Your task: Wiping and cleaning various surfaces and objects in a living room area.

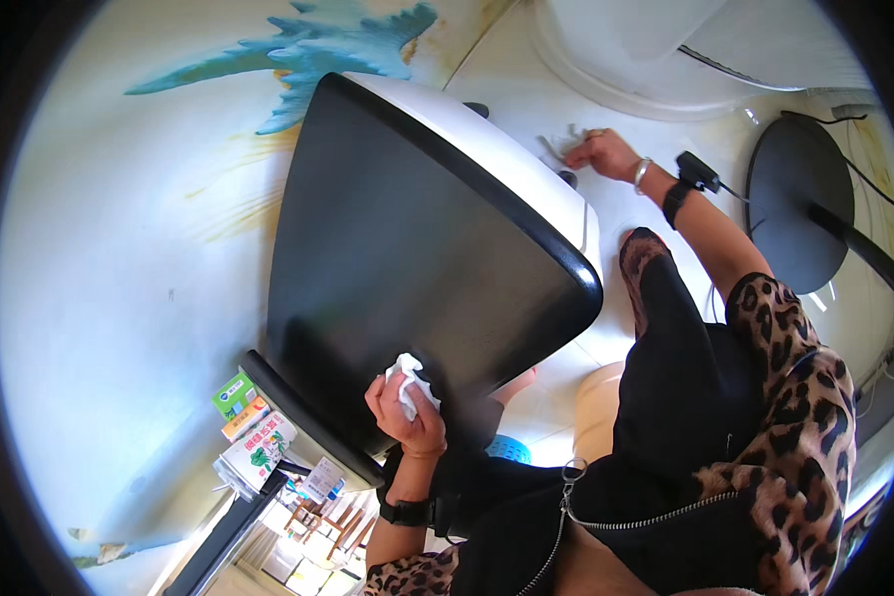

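Observation:
My left hand (410, 417) grips a crumpled white tissue (408, 365) at the near end of a glossy black panel (417, 246). The panel tops a white-sided piece of furniture (447, 119) with dark feet. Past its far side, my right hand (605, 153) reaches low over the pale floor, fingers drawn together. Something thin and greyish blurs at those fingertips; whether it is held is unclear. A dark foot of the furniture (568, 179) lies close below that hand.
A round black stand base (801, 205) with cables is at right, near a large white rounded object (626, 52). Several small boxes (257, 439) sit on a black-edged ledge (309, 417) at lower left. A painted wall (134, 223) borders the furniture. A blue perforated item (509, 449) shows below.

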A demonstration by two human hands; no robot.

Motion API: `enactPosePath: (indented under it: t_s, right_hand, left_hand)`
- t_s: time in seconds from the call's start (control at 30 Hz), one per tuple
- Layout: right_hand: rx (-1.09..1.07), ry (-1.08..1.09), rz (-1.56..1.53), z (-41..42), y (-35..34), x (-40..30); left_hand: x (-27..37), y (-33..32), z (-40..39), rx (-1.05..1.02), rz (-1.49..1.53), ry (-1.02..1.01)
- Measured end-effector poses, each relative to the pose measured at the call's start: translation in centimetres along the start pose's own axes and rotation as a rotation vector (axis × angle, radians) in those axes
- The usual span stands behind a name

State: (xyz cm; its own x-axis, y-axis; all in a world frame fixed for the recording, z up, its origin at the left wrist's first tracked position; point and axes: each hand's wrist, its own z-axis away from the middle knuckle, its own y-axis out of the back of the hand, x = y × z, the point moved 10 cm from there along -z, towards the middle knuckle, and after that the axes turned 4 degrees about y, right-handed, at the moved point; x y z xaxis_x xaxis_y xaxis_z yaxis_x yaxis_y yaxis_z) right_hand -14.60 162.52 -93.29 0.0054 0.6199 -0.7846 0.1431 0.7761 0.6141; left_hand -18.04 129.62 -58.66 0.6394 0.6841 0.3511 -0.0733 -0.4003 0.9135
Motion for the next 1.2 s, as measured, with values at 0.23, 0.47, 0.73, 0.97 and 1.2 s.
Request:
enactPosePath:
  t_s: [0.23,0.47,0.73,0.97,1.2]
  right_hand:
    - [-0.004,-0.418,0.138,12.3,4.5,3.4]
    - [0.184,-0.497,-0.926,13.8,5.3,2.2]
    - [0.318,-0.856,-0.414,19.4,7.5,9.8]
    - [0.637,-0.703,0.427,19.5,14.2,1.7]
    - [0.326,-0.393,0.476,15.8,5.1,0.1]
  left_hand:
    - [0.2,0.0,-0.1,0.024,-0.043,0.006]
    - [0.6,-0.7,0.2,0.026,-0.038,0.011]
    - [1.3,-1.2,0.4,0.024,-0.065,0.005]
    - [1.0,-0.8,0.5,0.05,-0.094,0.003]
    - [0.9,-1.4,0.2,0.01,-0.091,-0.002]
